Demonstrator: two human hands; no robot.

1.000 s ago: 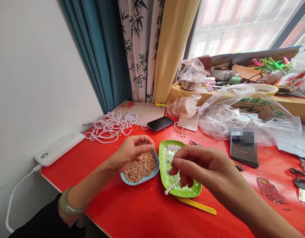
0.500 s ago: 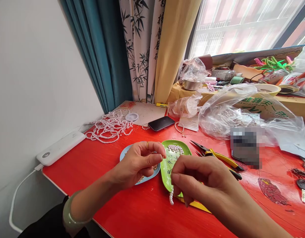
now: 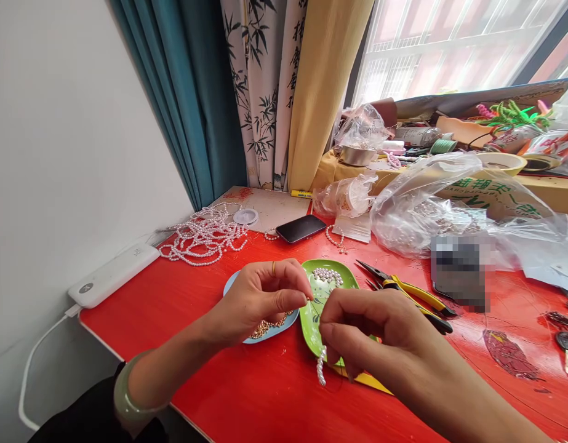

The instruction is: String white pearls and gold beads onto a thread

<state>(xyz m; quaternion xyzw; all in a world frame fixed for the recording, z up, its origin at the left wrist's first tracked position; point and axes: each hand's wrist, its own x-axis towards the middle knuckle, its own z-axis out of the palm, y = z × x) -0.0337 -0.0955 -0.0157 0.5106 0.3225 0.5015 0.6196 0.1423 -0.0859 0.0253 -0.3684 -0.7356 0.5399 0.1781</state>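
1. Landmark: green tray [image 3: 346, 280], lying on the red table [image 3: 247, 387], with a small heap of loose pearls [image 3: 327, 275] at its far end.
2. Right hand [image 3: 362, 326]: over the near half of the green tray, fingers curled in and pressed together, thumb against forefinger. It pinches the top of a short pearl strand [image 3: 320, 369].
3. Pearl strand: hangs down from the right hand past the near left edge of the green tray, its lower end over the table. Whether it touches the table, cannot tell.
4. Left hand [image 3: 260, 298]: just left of the green tray, thumb and forefinger tips pinched together at the tray's left rim, pointing toward the right hand. What sits in the pinch is too small to make out. Ring on one finger, pale bangle [image 3: 127, 387] on the wrist.
5. Blue dish [image 3: 260, 335]: touching or just beside the green tray's left side, mostly hidden under the left hand; gold beads [image 3: 265, 326] show in it.
6. Yellow-handled pliers [image 3: 404, 292]: on the table just right of the green tray.
7. Yellow strip [image 3: 367, 381]: pokes out from under the tray's near edge, below the right hand.
8. Beyond the green tray: dark phone [image 3: 300, 228]; further left, a pile of pearl strings [image 3: 205, 237]; white power bank [image 3: 111, 274] at the table's left edge.
9. Right of and beyond the green tray: crumpled clear plastic bags [image 3: 426, 209].
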